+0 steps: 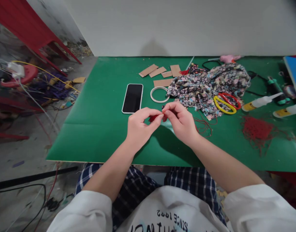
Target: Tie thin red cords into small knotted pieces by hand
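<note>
Above the green tabletop (99, 129), my left hand (144, 124) and my right hand (179, 120) meet fingertip to fingertip. Between them is a small red piece (152, 118) that looks like thread or a tassel; my left thumb and finger pinch it. My right fingers are pinched at the same spot, on a small dark and red bit partly hidden by the fingers. A loose red cord (206, 126) lies on the table just right of my right hand. Beyond my hands are a roll of tape (152, 94) and a phone (133, 98).
Patterned fabric (201, 87) lies right of centre, with yellow and red scissors (224, 107) on it. Further right are glue bottles (257, 103), a red thread pile (258, 129) and a green tool (275, 87). Cardboard pieces (148, 70) lie at the back, before a white panel (186, 29).
</note>
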Demonstrator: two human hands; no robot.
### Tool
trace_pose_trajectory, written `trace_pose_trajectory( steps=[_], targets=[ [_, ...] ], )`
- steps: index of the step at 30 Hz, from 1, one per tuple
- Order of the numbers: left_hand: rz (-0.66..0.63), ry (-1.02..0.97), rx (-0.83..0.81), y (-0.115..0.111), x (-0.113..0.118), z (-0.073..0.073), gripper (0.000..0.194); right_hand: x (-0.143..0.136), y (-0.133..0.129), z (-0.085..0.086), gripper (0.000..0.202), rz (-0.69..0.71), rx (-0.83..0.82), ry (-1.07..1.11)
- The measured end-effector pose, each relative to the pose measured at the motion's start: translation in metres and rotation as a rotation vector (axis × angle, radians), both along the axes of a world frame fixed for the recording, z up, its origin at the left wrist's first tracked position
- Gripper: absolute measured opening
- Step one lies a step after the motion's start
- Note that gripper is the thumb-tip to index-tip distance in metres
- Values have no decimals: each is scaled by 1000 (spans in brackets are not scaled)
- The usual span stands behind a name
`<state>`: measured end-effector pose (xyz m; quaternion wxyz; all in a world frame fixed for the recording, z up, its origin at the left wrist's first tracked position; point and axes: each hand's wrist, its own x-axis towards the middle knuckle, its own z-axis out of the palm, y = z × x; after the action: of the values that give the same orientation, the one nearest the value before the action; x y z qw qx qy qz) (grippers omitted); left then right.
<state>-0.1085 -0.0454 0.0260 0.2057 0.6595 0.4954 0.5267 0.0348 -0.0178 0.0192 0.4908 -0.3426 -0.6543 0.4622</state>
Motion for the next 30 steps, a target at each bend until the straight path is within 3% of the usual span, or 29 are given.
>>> trace_pose_trajectory(
  steps=[7,14,26,30],
  targets=[
    [-11,-86,-61,1,2,-4,5,-1,-1,-2,3,-25,-50,68],
    [-44,-389,-283,3,5,-5,12,-1,-2,-5,3,-77,-37,41],
    [-141,-657,-326,8,2,-9,8,0,-7,2,16,3,30,39],
    [-152,-757,-387,9,2,-7,10,2,-5,2,20,96,-44,72]
  ],
)
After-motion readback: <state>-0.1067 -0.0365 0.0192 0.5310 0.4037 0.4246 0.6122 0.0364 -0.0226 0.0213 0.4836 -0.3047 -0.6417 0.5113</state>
